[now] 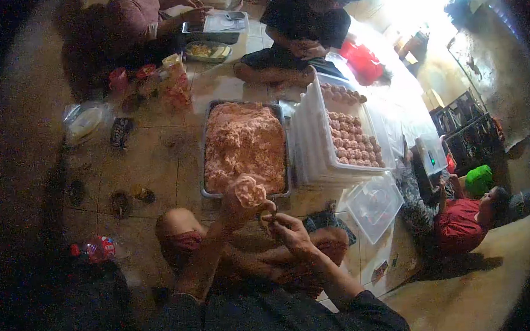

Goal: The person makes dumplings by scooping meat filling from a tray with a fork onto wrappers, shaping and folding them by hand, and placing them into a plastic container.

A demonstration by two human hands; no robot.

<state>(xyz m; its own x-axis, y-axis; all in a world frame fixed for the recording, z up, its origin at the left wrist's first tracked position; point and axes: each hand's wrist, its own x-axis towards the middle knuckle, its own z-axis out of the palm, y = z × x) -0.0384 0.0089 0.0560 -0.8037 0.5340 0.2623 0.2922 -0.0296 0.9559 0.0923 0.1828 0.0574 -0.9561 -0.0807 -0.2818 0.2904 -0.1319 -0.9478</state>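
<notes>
Beside the tray (287, 146) of mince (243, 142), my left hand (233, 206) is squeezing a lump (251, 192), my right hand (289, 229) pinching a small unclear item (273, 209); balls (353, 140) are lying in a plastic tub (361, 167).

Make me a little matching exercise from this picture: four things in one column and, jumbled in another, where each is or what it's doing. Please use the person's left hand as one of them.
Things
1. Mince
2. Meatballs
3. Bottle
4. Left hand

Places and states
A. Closed around a lump
B. In a whitish plastic tub
C. At lower left, with a red cap
D. Heaped in a tray in front of the person

Right pairs: 1-D, 2-B, 3-C, 4-A
</notes>
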